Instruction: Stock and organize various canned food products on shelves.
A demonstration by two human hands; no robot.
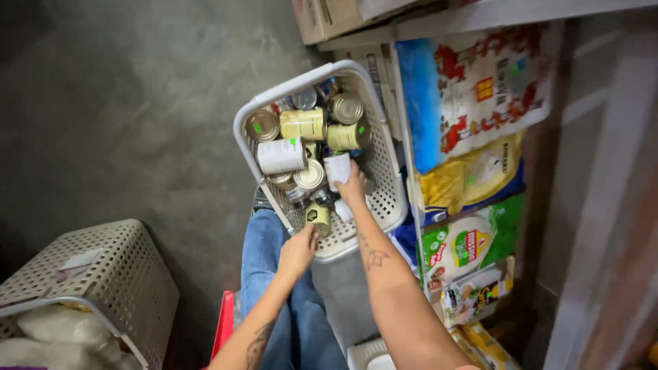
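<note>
A white perforated plastic basket (388, 199) rests on my lap, filled with several tins and cans lying at all angles. My right hand (352, 186) reaches into the basket and grips a white-labelled can (336, 168) near its middle. My left hand (297, 251) is at the basket's near rim, closed on a small can with a yellow and black label (317, 216). A larger white-labelled tin (281, 155) and pale yellow tins (302, 124) lie further in.
To the right stands a shelf unit (406, 164) stacked with large printed bags (473, 89) and smaller packets (469, 247). A second white perforated basket (103, 274) holding pale bags sits at lower left on the grey concrete floor (137, 103). A red object (225, 322) is beside my leg.
</note>
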